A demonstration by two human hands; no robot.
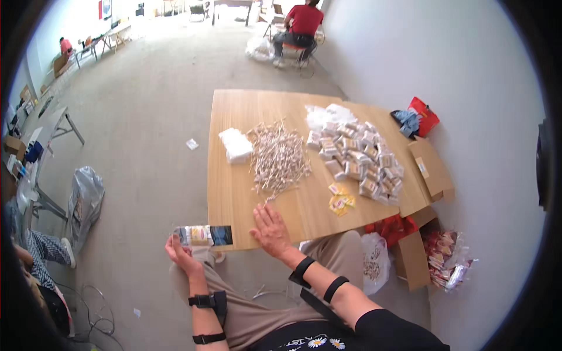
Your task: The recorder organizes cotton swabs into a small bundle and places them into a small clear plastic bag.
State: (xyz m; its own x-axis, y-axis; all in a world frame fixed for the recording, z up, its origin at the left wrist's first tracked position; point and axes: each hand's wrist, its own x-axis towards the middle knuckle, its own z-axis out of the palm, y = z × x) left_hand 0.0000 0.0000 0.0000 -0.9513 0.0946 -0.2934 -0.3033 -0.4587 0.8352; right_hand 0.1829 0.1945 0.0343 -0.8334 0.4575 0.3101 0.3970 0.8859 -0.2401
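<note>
My left hand (182,255), fingers curled, holds the end of a clear packet with a yellow and white label (200,235) at the table's near left corner. Touching or overlapping the packet's right end is a dark blue flat piece (222,235) at the table edge; I cannot make out what it is. My right hand (271,231) lies spread on the table near its front edge and holds nothing. Just beyond its fingertips begins a loose pile of small sticks that look like cotton swabs (278,155).
White plastic bags (235,146) lie left of the pile. Many filled packets (357,155) are heaped to the right, with yellow cards (341,200) in front. Cardboard boxes (411,260) and red packages (448,257) stand right of the table. A person in red (304,20) sits further off.
</note>
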